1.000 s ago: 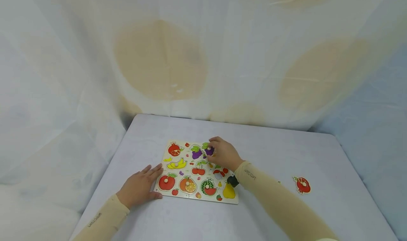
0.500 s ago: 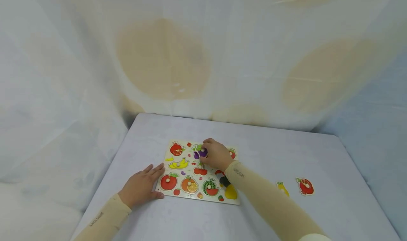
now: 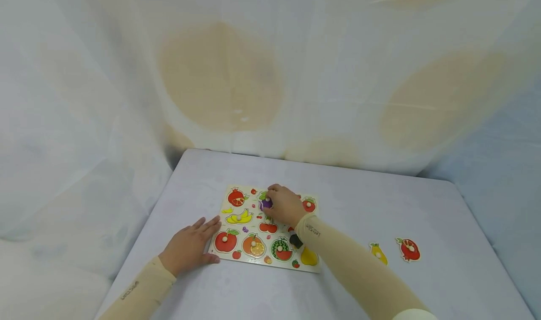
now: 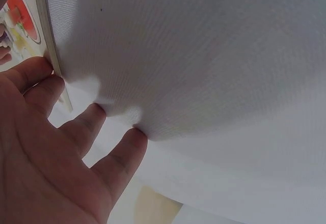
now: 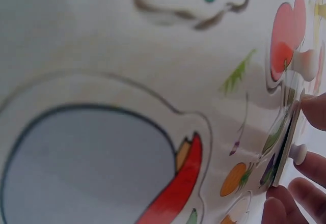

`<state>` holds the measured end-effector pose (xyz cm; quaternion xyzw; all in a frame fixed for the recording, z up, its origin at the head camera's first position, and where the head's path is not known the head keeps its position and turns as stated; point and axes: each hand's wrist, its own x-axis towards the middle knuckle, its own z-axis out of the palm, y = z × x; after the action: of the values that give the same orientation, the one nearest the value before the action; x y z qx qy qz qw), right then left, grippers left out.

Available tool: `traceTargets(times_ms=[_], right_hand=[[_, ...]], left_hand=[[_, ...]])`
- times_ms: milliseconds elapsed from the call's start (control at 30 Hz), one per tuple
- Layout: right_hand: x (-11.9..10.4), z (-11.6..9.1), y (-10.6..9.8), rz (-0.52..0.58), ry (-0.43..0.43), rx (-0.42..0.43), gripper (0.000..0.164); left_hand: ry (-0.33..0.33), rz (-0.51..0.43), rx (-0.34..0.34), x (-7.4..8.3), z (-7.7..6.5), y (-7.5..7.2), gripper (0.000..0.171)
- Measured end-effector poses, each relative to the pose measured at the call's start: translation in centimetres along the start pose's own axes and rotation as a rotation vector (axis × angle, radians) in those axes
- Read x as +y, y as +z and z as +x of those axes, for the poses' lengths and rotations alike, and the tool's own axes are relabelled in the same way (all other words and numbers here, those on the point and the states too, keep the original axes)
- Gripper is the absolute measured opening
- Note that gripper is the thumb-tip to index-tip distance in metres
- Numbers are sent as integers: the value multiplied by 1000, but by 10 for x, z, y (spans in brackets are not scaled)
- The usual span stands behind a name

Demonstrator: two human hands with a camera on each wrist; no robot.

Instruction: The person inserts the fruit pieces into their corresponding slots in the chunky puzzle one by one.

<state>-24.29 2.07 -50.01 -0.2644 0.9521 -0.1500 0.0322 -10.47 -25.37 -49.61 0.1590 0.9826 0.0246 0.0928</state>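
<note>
A fruit peg-puzzle board (image 3: 220, 252) lies on the table. My left hand (image 3: 188, 247) rests at its left edge with spread fingers, fingertips against the board's side in the left wrist view. My right hand (image 3: 285, 205) holds a purple grape puzzle piece (image 3: 266, 204) over the top row, right by the printed grape spot. In the right wrist view, the piece (image 5: 286, 150) stands edge-on close to the board, fingers around its white knob (image 5: 298, 154). Part of the piece is hidden by the hand.
Knobbed pieces on the board include an apple (image 3: 225, 241), an orange (image 3: 253, 246), a watermelon (image 3: 281, 249) and cherries (image 3: 268, 226). To the right, a pear piece (image 3: 378, 253) and a pomegranate piece (image 3: 408, 249) lie on the table (image 3: 444, 287).
My right hand has carried the grape piece leftward along the top row, onto the printed grape spot. The pear piece has come into view beside the right arm. My left hand stays put.
</note>
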Motion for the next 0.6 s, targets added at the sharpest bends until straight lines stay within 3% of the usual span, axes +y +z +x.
traceTargets(times_ms=[267,600], right_hand=[[1,1,5,-23,-19,-7,38],[2,0,6,-49,-16,-18,40]], left_hand=[[-8,-1,-1,0,-1,0,97],[0,-24,-4,3,1,-5,95]])
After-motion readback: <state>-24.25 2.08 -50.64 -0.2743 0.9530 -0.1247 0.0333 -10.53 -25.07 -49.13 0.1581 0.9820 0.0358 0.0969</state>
